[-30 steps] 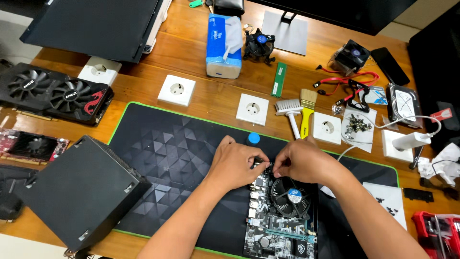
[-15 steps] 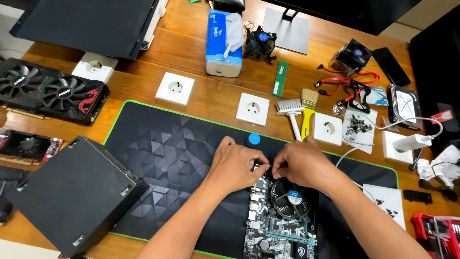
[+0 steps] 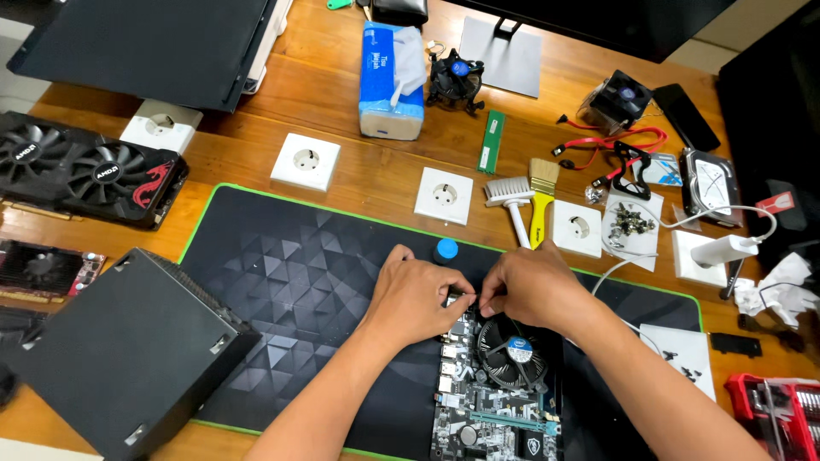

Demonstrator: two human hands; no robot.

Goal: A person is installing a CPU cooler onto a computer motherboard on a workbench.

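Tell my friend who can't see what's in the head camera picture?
Two hands, left hand and right hand, pinch something small at the top edge of a motherboard with a round cooler fan. It lies on a black desk mat, amid wall sockets, brushes and computer parts.

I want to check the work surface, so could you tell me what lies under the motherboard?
The motherboard lies on the black, green-edged desk mat. The mat's part directly beneath it is covered, so anything there cannot be seen.
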